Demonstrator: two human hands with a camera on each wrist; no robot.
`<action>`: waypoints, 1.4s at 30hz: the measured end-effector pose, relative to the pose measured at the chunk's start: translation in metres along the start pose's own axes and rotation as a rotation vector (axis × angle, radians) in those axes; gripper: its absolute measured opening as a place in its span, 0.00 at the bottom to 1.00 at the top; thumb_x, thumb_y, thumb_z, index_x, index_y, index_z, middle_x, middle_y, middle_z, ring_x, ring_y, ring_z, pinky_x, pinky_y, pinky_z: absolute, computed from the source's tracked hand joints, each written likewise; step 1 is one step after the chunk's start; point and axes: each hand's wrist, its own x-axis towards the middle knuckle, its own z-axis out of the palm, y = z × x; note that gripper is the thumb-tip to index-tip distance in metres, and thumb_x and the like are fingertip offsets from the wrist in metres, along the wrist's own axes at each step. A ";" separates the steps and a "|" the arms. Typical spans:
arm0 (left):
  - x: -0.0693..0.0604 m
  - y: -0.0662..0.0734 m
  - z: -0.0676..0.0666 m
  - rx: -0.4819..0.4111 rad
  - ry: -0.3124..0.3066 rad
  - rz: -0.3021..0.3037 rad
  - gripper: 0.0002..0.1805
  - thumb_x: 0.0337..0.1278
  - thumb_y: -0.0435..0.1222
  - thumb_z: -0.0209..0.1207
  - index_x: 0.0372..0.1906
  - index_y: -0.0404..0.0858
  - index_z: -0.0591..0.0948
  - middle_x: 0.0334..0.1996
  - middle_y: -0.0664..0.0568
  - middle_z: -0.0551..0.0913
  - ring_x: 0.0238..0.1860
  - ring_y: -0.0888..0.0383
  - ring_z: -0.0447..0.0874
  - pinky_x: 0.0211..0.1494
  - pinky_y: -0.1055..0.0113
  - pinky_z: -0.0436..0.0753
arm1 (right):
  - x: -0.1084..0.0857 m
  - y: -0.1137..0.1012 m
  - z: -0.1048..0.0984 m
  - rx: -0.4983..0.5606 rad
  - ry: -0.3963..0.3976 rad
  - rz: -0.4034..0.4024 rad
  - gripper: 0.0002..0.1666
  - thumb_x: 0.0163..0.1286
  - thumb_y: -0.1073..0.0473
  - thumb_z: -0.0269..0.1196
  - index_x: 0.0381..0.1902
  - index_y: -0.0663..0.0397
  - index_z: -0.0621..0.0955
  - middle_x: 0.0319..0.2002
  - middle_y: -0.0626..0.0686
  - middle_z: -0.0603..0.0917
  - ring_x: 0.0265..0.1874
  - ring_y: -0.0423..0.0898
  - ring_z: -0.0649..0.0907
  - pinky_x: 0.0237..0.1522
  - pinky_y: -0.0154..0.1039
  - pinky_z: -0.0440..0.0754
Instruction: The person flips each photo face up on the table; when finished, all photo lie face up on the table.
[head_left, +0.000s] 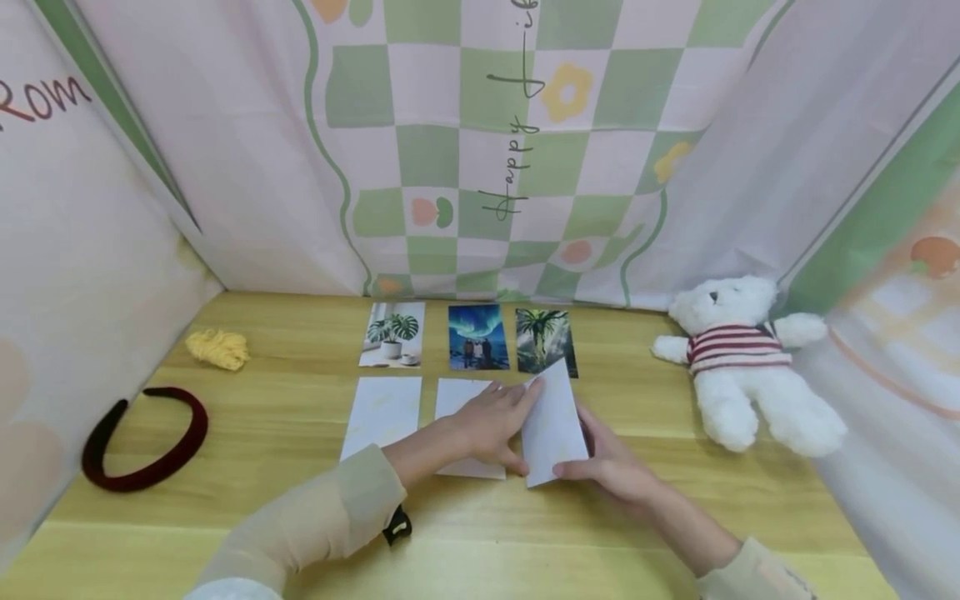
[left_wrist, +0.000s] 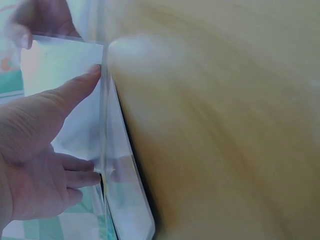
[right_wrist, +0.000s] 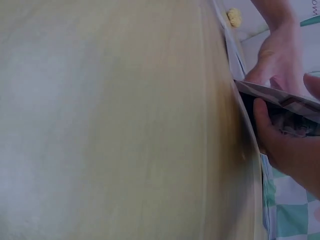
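Note:
My right hand (head_left: 611, 467) (right_wrist: 287, 150) grips a white-backed card (head_left: 553, 433) (left_wrist: 82, 125) by its right side, thumb on the white face and fingers behind. The card is tilted up, and its other side shows dark in the right wrist view. With fingers spread, my left hand (head_left: 483, 425) (left_wrist: 40, 135) touches the card's left part, partly covering a white card (head_left: 457, 400) lying flat. Another white card (head_left: 382, 417) lies left of that. Behind are three picture cards: a potted plant (head_left: 392, 336), a blue-green night sky (head_left: 478, 337) and green leaves (head_left: 543, 329).
A yellow yarn bundle (head_left: 218, 348) and a dark red headband (head_left: 198, 425) lie at the left. A black clip (head_left: 398, 527) is beside my left sleeve. The white teddy bear (head_left: 738, 358) in a striped top lies at the right. A patterned curtain (head_left: 495, 167) hangs behind the table.

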 end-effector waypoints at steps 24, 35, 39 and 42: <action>0.011 0.014 -0.011 -0.898 -0.009 -0.251 0.39 0.79 0.59 0.47 0.78 0.35 0.63 0.78 0.37 0.67 0.78 0.41 0.69 0.78 0.46 0.75 | 0.000 -0.013 0.014 -0.180 -0.074 0.010 0.58 0.74 0.56 0.63 0.84 0.62 0.38 0.72 0.74 0.66 0.62 0.56 0.79 0.61 0.39 0.78; 0.013 0.019 -0.014 -1.148 0.013 -0.323 0.50 0.73 0.57 0.57 0.85 0.45 0.43 0.79 0.33 0.62 0.77 0.36 0.67 0.71 0.44 0.81 | -0.001 -0.015 0.017 -0.210 -0.084 -0.012 0.56 0.76 0.53 0.62 0.83 0.65 0.40 0.73 0.76 0.66 0.64 0.60 0.78 0.66 0.50 0.80; 0.015 0.018 -0.013 -1.314 -0.008 -0.304 0.54 0.73 0.52 0.60 0.85 0.57 0.33 0.82 0.29 0.52 0.77 0.29 0.64 0.55 0.45 0.91 | -0.002 -0.015 0.019 -0.213 -0.089 -0.029 0.56 0.77 0.53 0.61 0.84 0.63 0.38 0.77 0.77 0.58 0.69 0.66 0.74 0.71 0.62 0.77; 0.015 0.017 -0.013 -1.376 -0.026 -0.282 0.50 0.74 0.51 0.59 0.84 0.64 0.36 0.82 0.31 0.52 0.78 0.29 0.62 0.55 0.43 0.91 | -0.003 -0.015 0.018 -0.224 -0.099 -0.041 0.57 0.78 0.52 0.60 0.84 0.61 0.35 0.79 0.77 0.54 0.71 0.71 0.71 0.73 0.67 0.74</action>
